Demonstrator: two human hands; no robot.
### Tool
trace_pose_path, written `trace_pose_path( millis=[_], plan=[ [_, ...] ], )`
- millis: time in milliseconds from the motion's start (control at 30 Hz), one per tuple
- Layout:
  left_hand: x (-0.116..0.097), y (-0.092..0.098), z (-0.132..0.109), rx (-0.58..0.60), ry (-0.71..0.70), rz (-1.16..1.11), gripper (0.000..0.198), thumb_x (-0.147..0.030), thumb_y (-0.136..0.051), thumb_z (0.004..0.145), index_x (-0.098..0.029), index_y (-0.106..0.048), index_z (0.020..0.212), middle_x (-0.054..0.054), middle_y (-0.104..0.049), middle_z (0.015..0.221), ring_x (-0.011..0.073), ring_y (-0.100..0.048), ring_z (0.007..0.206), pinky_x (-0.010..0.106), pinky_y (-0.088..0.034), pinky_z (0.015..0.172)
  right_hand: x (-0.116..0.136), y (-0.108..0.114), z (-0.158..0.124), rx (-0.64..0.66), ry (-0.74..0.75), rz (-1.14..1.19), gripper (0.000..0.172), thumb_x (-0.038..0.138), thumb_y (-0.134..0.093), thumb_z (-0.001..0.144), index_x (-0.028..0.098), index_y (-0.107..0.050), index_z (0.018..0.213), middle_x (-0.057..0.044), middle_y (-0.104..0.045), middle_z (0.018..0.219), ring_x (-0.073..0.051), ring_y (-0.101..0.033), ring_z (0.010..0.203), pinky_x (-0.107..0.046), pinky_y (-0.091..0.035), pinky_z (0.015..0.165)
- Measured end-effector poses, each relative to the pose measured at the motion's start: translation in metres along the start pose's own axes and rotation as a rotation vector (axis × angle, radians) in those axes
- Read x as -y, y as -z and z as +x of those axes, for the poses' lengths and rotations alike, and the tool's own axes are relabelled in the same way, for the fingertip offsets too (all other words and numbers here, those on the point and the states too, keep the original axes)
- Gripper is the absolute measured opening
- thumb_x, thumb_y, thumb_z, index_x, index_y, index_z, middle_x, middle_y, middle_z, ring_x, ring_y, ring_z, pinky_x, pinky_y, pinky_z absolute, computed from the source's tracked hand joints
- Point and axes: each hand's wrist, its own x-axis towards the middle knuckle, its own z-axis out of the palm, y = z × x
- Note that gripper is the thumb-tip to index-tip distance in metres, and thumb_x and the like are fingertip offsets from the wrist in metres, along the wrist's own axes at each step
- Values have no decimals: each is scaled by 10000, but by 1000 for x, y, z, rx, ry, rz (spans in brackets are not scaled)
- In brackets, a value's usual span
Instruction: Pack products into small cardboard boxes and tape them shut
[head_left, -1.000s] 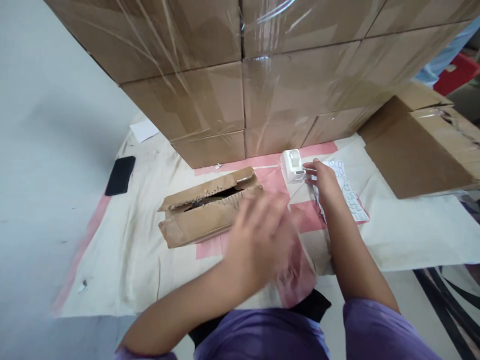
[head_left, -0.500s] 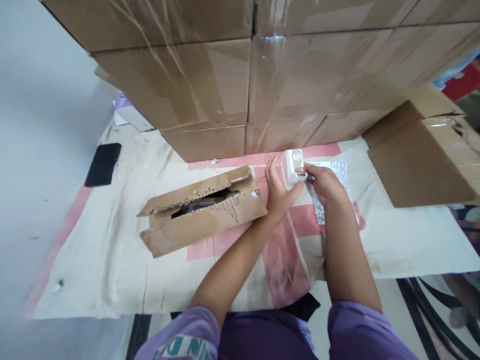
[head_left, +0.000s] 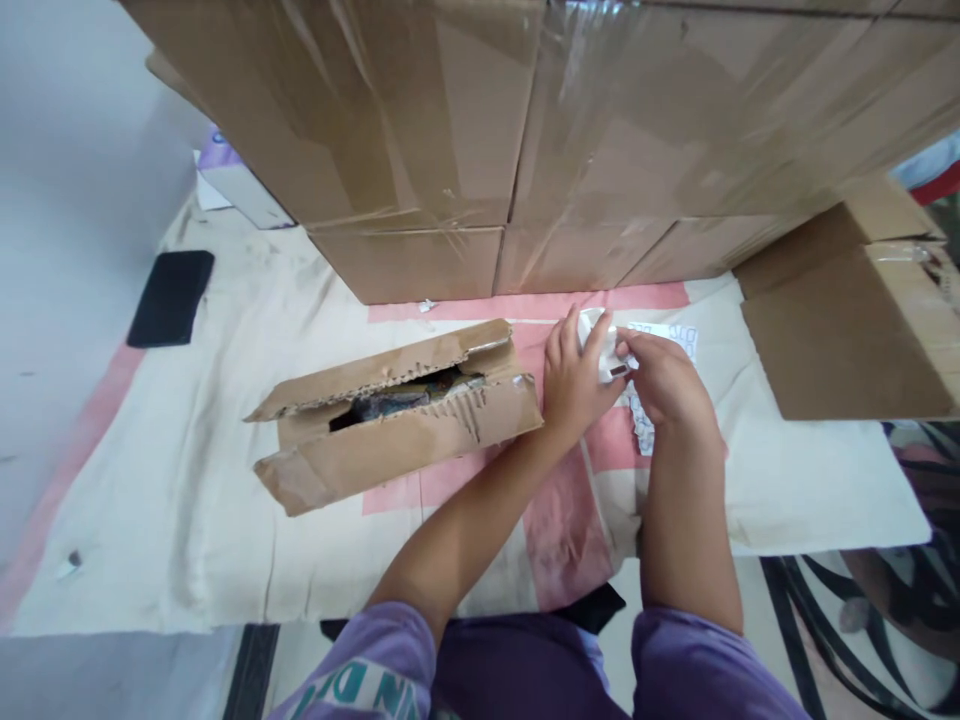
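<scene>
Two bare hands are busying themselves with one small white dispenser [head_left: 610,364], just right of the middle of the frame. From where I'm standing, the left hand [head_left: 576,385] is holding it, fingers spreading over its top and thumb reaching along the near side. The right hand [head_left: 666,375] is curling in at the dispenser's right end, thumb and fingertips drawing narrowly together; whether they are gripping anything, I cannot tell. By my reckoning the work at the dispenser is going on and not yet finished: both hands are meeting there, and no loose strip is showing that I can make out. A sheet with printed marks [head_left: 684,340] is lying partly hidden behind the right hand. Left of the middle, a torn carton [head_left: 405,448] is resting on the pink-banded cloth [head_left: 225,560], neither hand holding it; its ragged slit is gaping, nothing is covering the gap, and something I cannot identify is showing inside. So that opening is remaining unclosed, as far as I'm seeing. Across the top of the frame, stacked cartons [head_left: 420,262] are standing with shiny tape or film running over them, which is looking like finished wrapping.
</scene>
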Motion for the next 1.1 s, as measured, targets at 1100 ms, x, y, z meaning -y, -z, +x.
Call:
trace_pose_path(
  millis=[1100],
  plan=[
    [-4, 0, -5, -25, 90, 92, 788, -590, -725, 848, -249, -461, 1508, 181, -327, 1657, 403, -368, 1481, 572, -256, 1232, -23, 3, -58, -178, 250, 95, 462, 211, -732, 729, 222, -348, 473, 2, -605, 614, -123, -541, 541, -259, -401, 466]
  ],
)
